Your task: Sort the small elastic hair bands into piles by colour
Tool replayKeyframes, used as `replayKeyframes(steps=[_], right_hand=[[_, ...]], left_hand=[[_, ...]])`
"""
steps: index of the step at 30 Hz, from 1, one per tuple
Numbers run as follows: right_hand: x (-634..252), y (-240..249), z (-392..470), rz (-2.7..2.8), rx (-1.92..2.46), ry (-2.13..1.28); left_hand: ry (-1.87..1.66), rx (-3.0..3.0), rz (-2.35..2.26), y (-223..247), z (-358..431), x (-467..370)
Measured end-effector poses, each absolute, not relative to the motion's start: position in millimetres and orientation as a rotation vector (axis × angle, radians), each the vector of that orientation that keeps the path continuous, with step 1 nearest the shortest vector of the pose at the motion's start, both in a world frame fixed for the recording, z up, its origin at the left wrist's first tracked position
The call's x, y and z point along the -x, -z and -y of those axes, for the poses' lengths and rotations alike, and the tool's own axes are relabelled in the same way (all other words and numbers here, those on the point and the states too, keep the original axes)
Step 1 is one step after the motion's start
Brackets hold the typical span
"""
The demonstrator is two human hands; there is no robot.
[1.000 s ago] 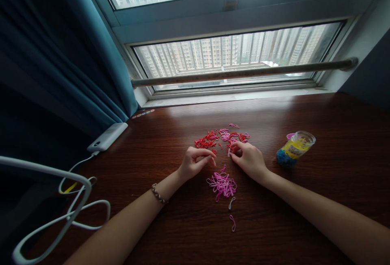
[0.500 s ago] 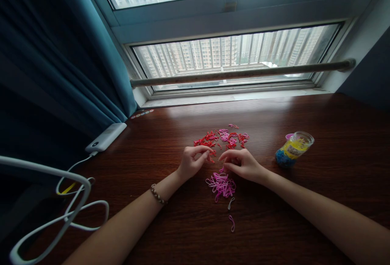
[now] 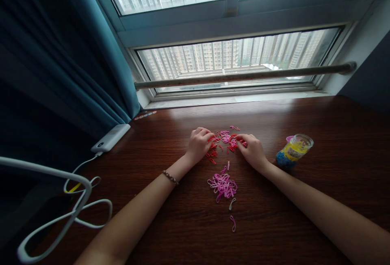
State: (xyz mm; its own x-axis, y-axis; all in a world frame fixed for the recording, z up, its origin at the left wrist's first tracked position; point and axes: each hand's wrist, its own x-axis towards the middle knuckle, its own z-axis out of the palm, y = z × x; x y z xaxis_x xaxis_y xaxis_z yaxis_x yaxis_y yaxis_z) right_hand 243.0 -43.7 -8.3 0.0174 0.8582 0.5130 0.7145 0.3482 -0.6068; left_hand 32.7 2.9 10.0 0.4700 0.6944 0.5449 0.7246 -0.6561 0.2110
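My left hand (image 3: 198, 144) rests with its fingers curled down onto the left edge of the mixed heap of red and pink bands (image 3: 226, 138), and my right hand (image 3: 251, 149) does the same on the heap's right edge; from this angle I cannot tell whether either grip is pinching a band or only pressing on the heap. The heap sits on the dark wooden surface (image 3: 189, 224) directly between my two hands. As I judge it, the step is picking single bands out by colour, so I want fingertip work rather than a whole-hand rake: spread the heap thin, press one band against the wood, then slide it free so its neighbours stay put. The sorted pink pile (image 3: 222, 185) lies nearer to me than the heap, with two stray pink bands (image 3: 232, 213) nearer again; I should keep red ones from being dragged that way. To the right of the heap, just beside my right wrist, a small jar (image 3: 293, 149) lies tilted with yellow and blue bands inside, so I need to mind my forearm. Far left of the heap lie a white power bank (image 3: 110, 137) and its cable (image 3: 76, 204).
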Motion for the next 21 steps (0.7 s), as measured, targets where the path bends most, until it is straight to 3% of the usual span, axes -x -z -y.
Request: replayKeyframes(steps=[9,21], right_hand=[[-243.1,8.1,44.2,1.807,1.443,-0.189],[-245.8,12.7,41.9,1.773,1.503,-0.240]], left_hand=[[0.888,2.788,1.274,0.9,-19.8,-38.7],[1.774,2.790,1.697,0.5,-22.3,-28.7]])
